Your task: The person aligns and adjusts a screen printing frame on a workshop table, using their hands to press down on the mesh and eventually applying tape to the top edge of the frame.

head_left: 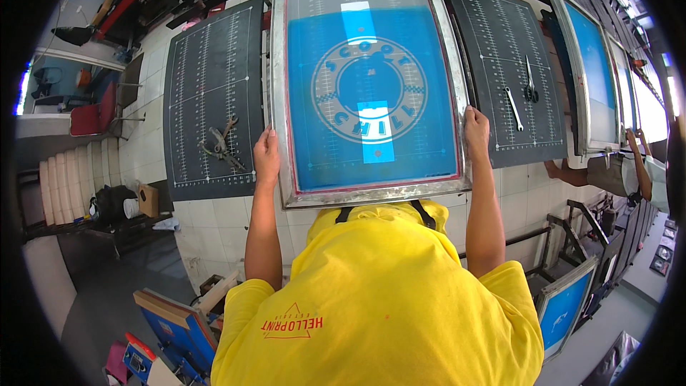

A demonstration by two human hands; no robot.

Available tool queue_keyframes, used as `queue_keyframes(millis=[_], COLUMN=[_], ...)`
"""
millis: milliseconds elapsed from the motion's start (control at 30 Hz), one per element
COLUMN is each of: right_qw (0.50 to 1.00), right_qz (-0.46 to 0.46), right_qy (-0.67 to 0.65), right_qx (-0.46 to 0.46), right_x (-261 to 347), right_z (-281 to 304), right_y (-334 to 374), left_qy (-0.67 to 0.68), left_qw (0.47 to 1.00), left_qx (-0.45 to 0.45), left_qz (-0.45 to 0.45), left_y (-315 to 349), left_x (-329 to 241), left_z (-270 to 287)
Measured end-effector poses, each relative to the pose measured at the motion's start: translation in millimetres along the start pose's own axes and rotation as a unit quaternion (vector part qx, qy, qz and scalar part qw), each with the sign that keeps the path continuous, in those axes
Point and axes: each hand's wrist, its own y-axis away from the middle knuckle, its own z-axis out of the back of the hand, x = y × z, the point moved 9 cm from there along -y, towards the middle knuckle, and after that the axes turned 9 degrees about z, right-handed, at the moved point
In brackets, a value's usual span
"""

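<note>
A large metal-framed printing screen (379, 192) lies in front of me, its mesh coated blue with a clear band at the far end. A pale ring-shaped design with lettering shows in the mesh, along with bright light reflections. My left hand (266, 158) grips the frame's left side near the front corner. On the opposite side, my right hand (476, 131) holds the frame's edge a little higher up. The fingers of both hands are partly hidden by the frame. Through the mesh, the gridded board beneath is faintly visible.
Dark gridded boards flank the screen. Pliers (223, 146) rest on the left board (207, 64); a wrench (514, 109) and scissors (531, 84) lie on the right board (493, 71). Farther right stand more blue screens (592, 64) and another person (616, 171). A red chair (93, 116) is at left.
</note>
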Motion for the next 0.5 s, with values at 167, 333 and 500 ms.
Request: queue_keyframes(millis=[167,333,500], right_qw=[0.999,1.0,1.0], right_qz=[0.016,-0.008,-0.001], right_qy=[-0.016,0.004,-0.006], right_qx=[-0.028,0.004,0.001], right_x=[-1.8,-2.6,-7.5], right_z=[1.4,-0.5,-1.1], right_y=[-1.0,-1.2,-2.4], left_qy=[-0.013,-0.043,-0.086], left_qw=[1.0,0.999,0.996], left_qx=[0.005,-0.015,-0.013], left_qz=[-0.016,-0.004,0.012], left_y=[1.3,1.0,2.2], left_x=[-8.1,-6.9,-9.3], left_z=[-3.2,0.1,0.5])
